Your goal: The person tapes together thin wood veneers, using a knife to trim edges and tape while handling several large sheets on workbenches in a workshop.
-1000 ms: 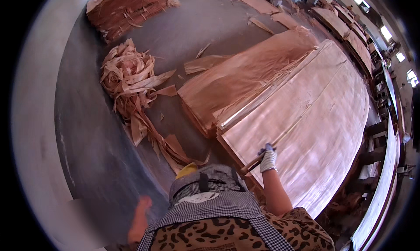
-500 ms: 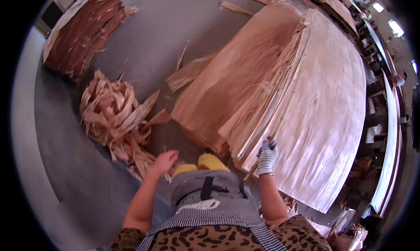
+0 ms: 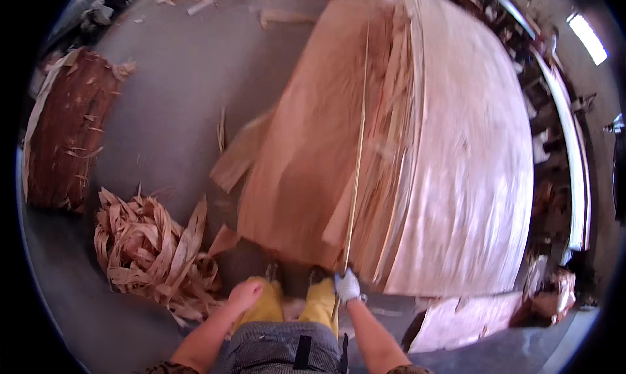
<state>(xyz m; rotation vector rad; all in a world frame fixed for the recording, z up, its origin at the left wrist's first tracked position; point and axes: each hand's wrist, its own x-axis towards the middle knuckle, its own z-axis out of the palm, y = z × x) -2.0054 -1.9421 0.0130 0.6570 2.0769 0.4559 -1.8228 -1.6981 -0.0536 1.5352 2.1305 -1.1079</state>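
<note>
The right hand (image 3: 349,286) grips a long thin stick (image 3: 358,172) over the reddish veneer stack (image 3: 297,159), the left hand (image 3: 246,294) curled unclearly, with pale veneer sheets (image 3: 469,165) already piled alongside and ragged strips (image 3: 374,234) left between.

A wood-veneer workshop on my remote view
I see broad stacks of thin wood sheets (image 3: 469,152), a tangled heap of strips (image 3: 147,243), and loose scraps (image 3: 240,153) on a grey floor (image 3: 173,113).
</note>
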